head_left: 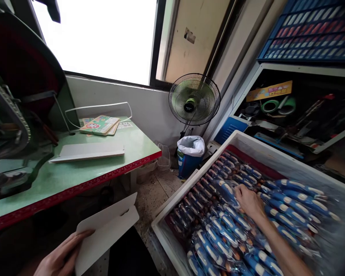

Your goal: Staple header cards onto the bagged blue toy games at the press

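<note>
My left hand [59, 255] grips a folded white card [103, 234] with a small notch along its fold, thumb on the near face. My right hand [249, 201] reaches into a large white bin [167, 245], fingers bent and pressed together on a blue-and-white handled item in clear plastic [226, 189]. Its tips partly hide that item. Rows of similar wrapped items [218, 237] fill the bin, their blue handles carrying pale inlays. Their darker ends are hard to make out through the wrapping.
On the left, a green table [138, 142] with a red edge holds a stack of white cards [92, 151] and printed cards [100, 125] beside a dark machine [17, 88]. Behind stand a fan [194, 99] and a lined waste bag [189, 161]. A cluttered shelf [293, 69] lies right.
</note>
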Available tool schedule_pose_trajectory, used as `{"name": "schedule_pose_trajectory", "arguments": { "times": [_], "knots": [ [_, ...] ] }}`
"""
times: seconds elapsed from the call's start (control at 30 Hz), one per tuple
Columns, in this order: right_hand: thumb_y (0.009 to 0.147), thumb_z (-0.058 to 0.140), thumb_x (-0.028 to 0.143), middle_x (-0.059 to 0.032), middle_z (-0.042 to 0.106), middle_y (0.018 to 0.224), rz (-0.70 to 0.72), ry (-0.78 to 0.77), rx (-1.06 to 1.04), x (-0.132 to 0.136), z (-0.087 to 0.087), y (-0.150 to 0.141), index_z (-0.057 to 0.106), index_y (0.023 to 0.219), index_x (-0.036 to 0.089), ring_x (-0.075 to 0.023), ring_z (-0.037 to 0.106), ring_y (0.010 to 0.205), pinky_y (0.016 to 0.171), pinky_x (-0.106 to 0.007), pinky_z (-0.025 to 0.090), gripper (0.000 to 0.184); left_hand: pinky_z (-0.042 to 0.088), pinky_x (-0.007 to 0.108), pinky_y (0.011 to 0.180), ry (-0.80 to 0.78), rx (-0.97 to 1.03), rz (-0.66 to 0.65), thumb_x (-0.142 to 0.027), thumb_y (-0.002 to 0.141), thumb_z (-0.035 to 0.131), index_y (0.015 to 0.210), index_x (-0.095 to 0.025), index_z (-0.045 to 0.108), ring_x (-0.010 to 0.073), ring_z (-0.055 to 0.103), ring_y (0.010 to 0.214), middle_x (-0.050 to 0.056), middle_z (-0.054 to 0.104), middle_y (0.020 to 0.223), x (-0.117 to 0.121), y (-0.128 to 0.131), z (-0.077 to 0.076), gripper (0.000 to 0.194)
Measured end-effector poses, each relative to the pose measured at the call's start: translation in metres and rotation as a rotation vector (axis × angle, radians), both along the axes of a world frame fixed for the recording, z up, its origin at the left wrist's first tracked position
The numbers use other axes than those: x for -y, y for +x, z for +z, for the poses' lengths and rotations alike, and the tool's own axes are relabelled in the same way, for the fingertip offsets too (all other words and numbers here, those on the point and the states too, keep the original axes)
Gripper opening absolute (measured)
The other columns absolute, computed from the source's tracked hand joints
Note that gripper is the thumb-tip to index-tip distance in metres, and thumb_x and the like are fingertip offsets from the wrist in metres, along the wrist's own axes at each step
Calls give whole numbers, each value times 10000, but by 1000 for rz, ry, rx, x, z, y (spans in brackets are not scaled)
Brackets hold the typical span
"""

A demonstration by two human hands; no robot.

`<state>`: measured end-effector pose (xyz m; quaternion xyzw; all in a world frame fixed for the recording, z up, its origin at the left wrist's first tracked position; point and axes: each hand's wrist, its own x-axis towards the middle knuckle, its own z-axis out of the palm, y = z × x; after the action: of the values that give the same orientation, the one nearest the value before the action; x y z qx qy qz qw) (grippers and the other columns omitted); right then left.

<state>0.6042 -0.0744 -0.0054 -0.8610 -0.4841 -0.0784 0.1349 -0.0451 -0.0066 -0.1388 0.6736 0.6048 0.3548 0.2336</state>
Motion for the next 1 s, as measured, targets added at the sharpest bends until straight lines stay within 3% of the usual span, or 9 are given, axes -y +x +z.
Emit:
{"name": "schedule_pose_trajectory", "arguments": {
  "times": [0.17,0.23,0.37,0.47,0.53,0.67,0.73,0.87,1.0],
  "knots": [
    [839,613,510,-40,729,684,191,258,-829,-24,35,-84,597,752,234,-240,728,628,532,-311,524,291,636,361,932,-2,-198,-88,-445,857,547,1182,-323,766,323,729,1170,-41,642,1464,16,55,32,410],
    [769,719,528,-37,742,714,201,362,-1137,-28,35,-133,629,775,214,-218,733,654,503,-266,519,327,570,353,1054,34,-244,-163,-480,875,599,1310,-267,697,314,650,1297,8,588,1524,26,81,39,495],
    [626,874,454,-67,784,785,173,420,-1618,-31,23,-238,684,792,173,-193,745,689,486,-207,521,377,466,450,1177,61,-260,-297,-513,672,852,1553,-230,448,382,500,1435,105,427,1639,38,110,35,1010],
    [612,902,401,-84,807,847,161,367,-1889,-33,19,-302,719,832,166,-209,767,749,493,-202,544,370,470,476,1167,108,-182,-292,-497,739,816,1593,-256,350,386,476,1452,134,393,1659,44,104,32,1001],
    [624,904,375,-84,817,889,168,365,-2003,-37,21,-332,732,862,174,-223,780,805,515,-205,565,356,479,472,1157,133,-126,-276,-502,794,771,1602,-279,300,383,460,1463,131,364,1672,49,92,35,963],
    [650,892,350,-80,821,923,231,399,-2081,-49,26,-373,738,857,182,-234,783,897,536,-194,581,308,455,512,1174,137,-57,-191,-577,698,842,1625,-266,216,443,417,1474,163,310,1686,59,73,37,1161],
    [678,877,363,-78,819,946,272,399,-2079,-51,27,-391,740,887,185,-235,779,932,536,-189,580,307,464,499,1165,132,-10,-105,-541,770,799,1594,-248,306,424,455,1453,168,362,1658,59,73,33,1004],
    [716,856,411,-88,809,1007,299,386,-2061,-43,27,-418,727,941,187,-256,759,1019,536,-192,573,343,509,436,1095,130,161,8,-422,1011,502,1437,-267,532,310,568,1362,127,522,1541,51,78,31,454],
    [789,815,436,-88,797,1050,498,282,-1983,-38,24,-414,694,988,206,-243,760,960,554,-222,557,328,546,381,940,104,343,59,-477,1018,462,1198,-216,672,280,668,1085,112,696,1199,48,65,42,380]
  ]
}}
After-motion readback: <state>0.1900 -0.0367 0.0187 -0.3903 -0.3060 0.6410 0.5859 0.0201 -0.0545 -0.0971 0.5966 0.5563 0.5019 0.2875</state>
